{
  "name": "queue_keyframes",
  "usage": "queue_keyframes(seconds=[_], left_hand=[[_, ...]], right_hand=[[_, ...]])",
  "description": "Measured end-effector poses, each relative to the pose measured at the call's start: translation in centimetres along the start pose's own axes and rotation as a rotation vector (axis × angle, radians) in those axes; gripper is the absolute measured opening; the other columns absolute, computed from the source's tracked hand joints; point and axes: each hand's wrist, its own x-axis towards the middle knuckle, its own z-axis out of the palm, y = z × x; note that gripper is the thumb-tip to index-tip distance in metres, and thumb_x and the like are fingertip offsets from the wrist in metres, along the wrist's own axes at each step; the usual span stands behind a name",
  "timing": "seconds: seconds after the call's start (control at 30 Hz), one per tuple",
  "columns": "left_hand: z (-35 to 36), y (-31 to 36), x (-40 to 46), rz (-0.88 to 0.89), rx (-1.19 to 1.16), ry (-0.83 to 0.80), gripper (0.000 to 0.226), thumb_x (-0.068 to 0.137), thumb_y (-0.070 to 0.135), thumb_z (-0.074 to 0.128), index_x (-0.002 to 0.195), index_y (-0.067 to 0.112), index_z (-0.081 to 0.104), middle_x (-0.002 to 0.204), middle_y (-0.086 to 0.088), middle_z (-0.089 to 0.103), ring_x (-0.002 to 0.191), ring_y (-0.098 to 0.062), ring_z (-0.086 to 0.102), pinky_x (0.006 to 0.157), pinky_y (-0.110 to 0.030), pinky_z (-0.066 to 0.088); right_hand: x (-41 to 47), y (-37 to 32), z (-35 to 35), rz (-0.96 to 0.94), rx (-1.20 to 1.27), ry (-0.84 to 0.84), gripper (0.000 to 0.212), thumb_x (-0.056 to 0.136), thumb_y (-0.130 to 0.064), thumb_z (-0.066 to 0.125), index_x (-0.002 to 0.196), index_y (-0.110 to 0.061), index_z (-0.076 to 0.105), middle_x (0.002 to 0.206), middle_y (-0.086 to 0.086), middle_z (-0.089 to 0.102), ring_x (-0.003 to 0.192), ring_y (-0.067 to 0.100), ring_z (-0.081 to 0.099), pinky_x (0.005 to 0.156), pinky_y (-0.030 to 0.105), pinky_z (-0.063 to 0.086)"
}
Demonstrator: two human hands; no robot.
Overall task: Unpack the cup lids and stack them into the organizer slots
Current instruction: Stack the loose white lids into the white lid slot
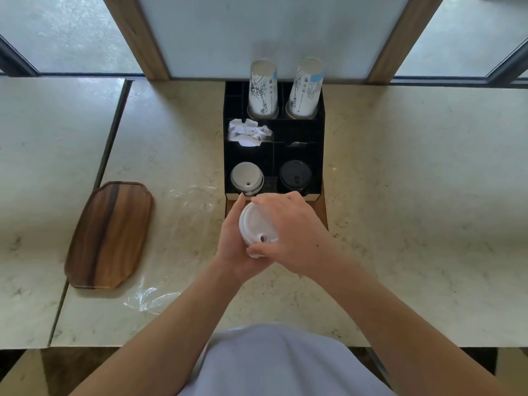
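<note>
Both hands, left [233,247] and right [297,232], fingers gripping white lid stack [255,224] just before organizer [317,155]; top faces up. Slots: one white stack [246,176], one black [295,174], two cup stacks [263,87].

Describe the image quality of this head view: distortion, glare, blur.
Head view: wide-angle bending curves the countertop edges and splays the window frames; lighting is soft and even, with only faint shadows; the clear plastic wrap glints; the white lids held in both hands look slightly washed out; the paper cups at the back are a little soft.
</note>
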Motion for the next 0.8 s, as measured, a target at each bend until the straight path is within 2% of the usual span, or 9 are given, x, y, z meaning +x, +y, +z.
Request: queue_keyframes(seconds=[0.1,0.17,0.23,0.3,0.47,0.6,0.7,0.8], left_hand=[[0.0,0.3,0.1,0.012,-0.044,-0.04,0.069,0.095,0.065,0.056,0.14,0.012,0.057,0.133,-0.012,0.059,0.122,-0.03,0.059,0.097,-0.044,0.053],[0.1,0.4,0.1,0.017,-0.053,-0.069,0.074,0.097,0.064,0.052,0.153,0.018,0.043,0.143,-0.009,0.053,0.129,-0.028,0.053,0.103,-0.044,0.049],[0.1,0.6,0.0,0.02,-0.055,-0.095,0.073,0.099,0.062,0.049,0.159,0.023,0.033,0.146,-0.009,0.052,0.133,-0.028,0.05,0.106,-0.046,0.046],[0.2,0.7,-0.1,0.021,-0.072,-0.104,0.071,0.1,0.059,0.05,0.159,0.025,0.03,0.143,-0.012,0.055,0.131,-0.031,0.053,0.105,-0.05,0.047],[0.3,1.2,0.7,0.081,-0.019,0.02,0.064,0.098,0.064,0.051,0.152,0.029,0.045,0.141,-0.008,0.059,0.127,-0.029,0.058,0.103,-0.047,0.049],[-0.1,1.5,1.8,0.138,0.083,0.153,0.055,0.098,0.062,0.049,0.143,0.031,0.058,0.128,-0.007,0.068,0.114,-0.025,0.068,0.086,-0.042,0.058],[-0.7,1.9,2.4,0.166,0.092,0.262,0.055,0.099,0.056,0.051,0.136,0.018,0.064,0.122,-0.011,0.07,0.109,-0.027,0.07,0.082,-0.04,0.059],[-1.6,3.3,3.0,0.217,0.128,0.301,0.053,0.104,0.051,0.04,0.132,0.014,0.067,0.126,-0.012,0.07,0.113,-0.028,0.069,0.085,-0.044,0.058]], right_hand=[[0.8,-0.8,-0.3,-0.015,-0.088,0.006,0.083,0.064,-0.058,0.081,0.135,-0.028,0.051,0.128,-0.012,0.059,0.109,0.015,0.046,0.095,0.04,0.046],[1.1,-1.0,-0.2,-0.012,-0.105,-0.009,0.082,0.065,-0.061,0.079,0.135,-0.028,0.051,0.127,-0.013,0.058,0.108,0.015,0.045,0.095,0.04,0.045],[1.2,-0.9,-0.2,0.007,-0.051,-0.012,0.084,0.065,-0.063,0.078,0.137,-0.029,0.05,0.129,-0.013,0.056,0.109,0.015,0.044,0.095,0.039,0.045],[1.3,-0.5,-0.2,0.052,0.059,-0.01,0.085,0.065,-0.063,0.079,0.137,-0.03,0.049,0.129,-0.014,0.054,0.111,0.014,0.043,0.096,0.036,0.043],[2.0,0.5,0.7,0.138,0.192,-0.014,0.084,0.064,-0.059,0.082,0.137,-0.039,0.045,0.131,-0.018,0.05,0.117,0.01,0.042,0.096,0.028,0.037],[2.9,1.9,1.8,0.191,0.218,-0.104,0.081,0.065,-0.057,0.078,0.136,-0.045,0.04,0.128,-0.017,0.049,0.115,0.009,0.05,0.093,0.031,0.045],[4.5,3.3,2.4,0.188,0.203,-0.187,0.08,0.064,-0.058,0.076,0.134,-0.045,0.04,0.126,-0.016,0.05,0.111,0.008,0.05,0.087,0.029,0.045],[7.2,4.7,2.8,0.183,0.175,-0.249,0.08,0.069,-0.053,0.076,0.138,-0.038,0.04,0.13,-0.01,0.05,0.115,0.013,0.05,0.092,0.037,0.05]])
